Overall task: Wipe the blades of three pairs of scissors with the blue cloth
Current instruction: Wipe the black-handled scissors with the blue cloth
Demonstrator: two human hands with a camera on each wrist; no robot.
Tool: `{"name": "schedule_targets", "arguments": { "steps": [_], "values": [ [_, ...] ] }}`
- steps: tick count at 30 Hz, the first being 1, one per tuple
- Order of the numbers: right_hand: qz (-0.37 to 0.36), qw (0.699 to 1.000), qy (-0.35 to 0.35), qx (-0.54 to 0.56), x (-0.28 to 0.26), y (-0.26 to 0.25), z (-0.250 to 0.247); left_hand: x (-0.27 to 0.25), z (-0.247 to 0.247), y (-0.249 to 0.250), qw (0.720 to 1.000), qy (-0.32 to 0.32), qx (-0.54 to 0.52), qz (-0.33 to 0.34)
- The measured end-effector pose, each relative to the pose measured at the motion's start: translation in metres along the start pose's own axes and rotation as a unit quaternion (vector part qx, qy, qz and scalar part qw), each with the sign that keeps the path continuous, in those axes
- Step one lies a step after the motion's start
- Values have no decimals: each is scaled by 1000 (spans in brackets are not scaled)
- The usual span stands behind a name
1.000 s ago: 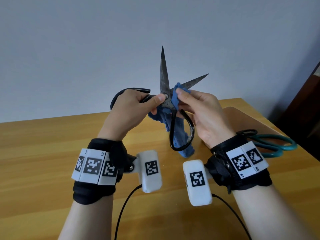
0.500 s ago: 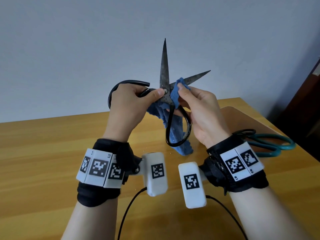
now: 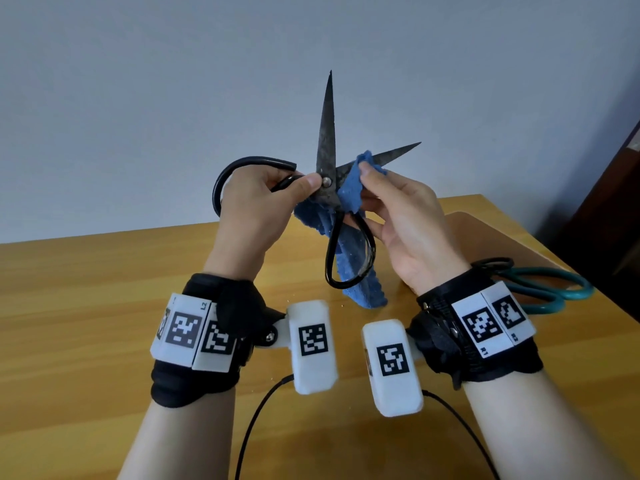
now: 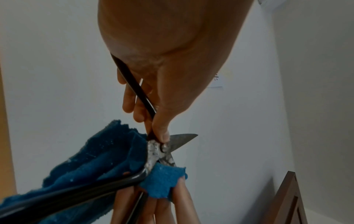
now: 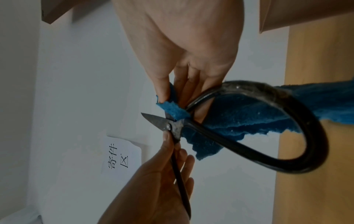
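Observation:
Black iron scissors (image 3: 326, 147) (image 4: 161, 151) (image 5: 249, 145) stand spread open in the air above the table, one blade pointing up, the other to the right. My left hand (image 3: 256, 209) grips one black handle loop, thumb pressed beside the pivot. My right hand (image 3: 398, 216) pinches the blue cloth (image 3: 349, 188) (image 4: 107, 157) (image 5: 172, 110) around the base of the right-pointing blade. The rest of the cloth hangs down behind the lower handle loop. Two more pairs lie at the table's right: green-handled scissors (image 3: 550, 289) and black-handled scissors (image 3: 495, 263).
The wooden table (image 3: 86, 306) has a brown board (image 3: 485, 237) at the right, where the other scissors lie. A dark wooden piece of furniture (image 3: 609, 209) stands to the right. A plain wall with a paper sign (image 5: 120, 156) is behind.
The held scissors rose slightly and the view moved closer. My right thumb and the cloth crept a little outward along the right-pointing blade.

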State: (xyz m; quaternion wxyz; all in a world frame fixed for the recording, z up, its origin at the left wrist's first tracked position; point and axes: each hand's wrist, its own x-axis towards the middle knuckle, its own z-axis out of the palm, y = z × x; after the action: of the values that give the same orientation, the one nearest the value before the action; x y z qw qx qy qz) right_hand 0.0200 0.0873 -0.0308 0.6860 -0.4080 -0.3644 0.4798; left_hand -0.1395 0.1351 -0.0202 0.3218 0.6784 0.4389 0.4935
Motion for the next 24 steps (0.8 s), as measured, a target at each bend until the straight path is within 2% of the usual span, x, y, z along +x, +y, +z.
{"name": "schedule_targets", "arguments": {
  "steps": [7, 11, 17, 24],
  "values": [
    [-11, 999, -12, -45, -4, 6, 5, -1, 0, 0, 1000, -10, 1, -6],
    [-3, 999, 28, 17, 0, 0, -2, -1, 1, 2, 1000, -1, 4, -12],
    [7, 998, -24, -52, -3, 4, 1, -1, 1, 1, 1000, -9, 1, -10],
    [-10, 999, 35, -39, 1, 1, -4, -2, -4, 4, 1000, 2, 1, -24]
  ]
}}
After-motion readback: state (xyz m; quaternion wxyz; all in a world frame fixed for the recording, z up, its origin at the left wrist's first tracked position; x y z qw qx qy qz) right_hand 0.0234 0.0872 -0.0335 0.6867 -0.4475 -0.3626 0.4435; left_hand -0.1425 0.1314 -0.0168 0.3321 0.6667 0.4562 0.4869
